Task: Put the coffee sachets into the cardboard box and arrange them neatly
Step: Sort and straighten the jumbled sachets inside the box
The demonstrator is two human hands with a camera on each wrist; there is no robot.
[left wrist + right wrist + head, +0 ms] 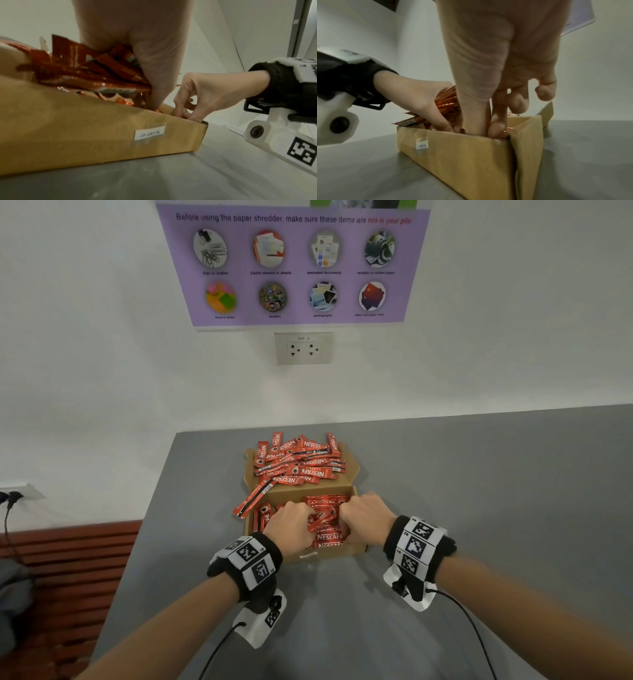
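Note:
A brown cardboard box (305,494) (85,135) (462,155) stands open on the grey table. Red coffee sachets (327,537) lie inside it. Many more are heaped on its folded-back lid (298,463). My left hand (291,525) (154,54) (416,97) reaches into the box's left half and grips a bundle of sachets (85,70) (448,100). My right hand (366,517) (488,67) (205,94) dips into the near right corner, thumb and forefinger pinched down among the sachets there; their tips are hidden by the wall.
One sachet (253,498) hangs over the box's left rim. Behind the table a wall carries a socket (303,348) and a purple poster (294,265). A red-brown slatted bench (68,570) stands beyond the table's left edge. Cables trail from both wrist cameras.

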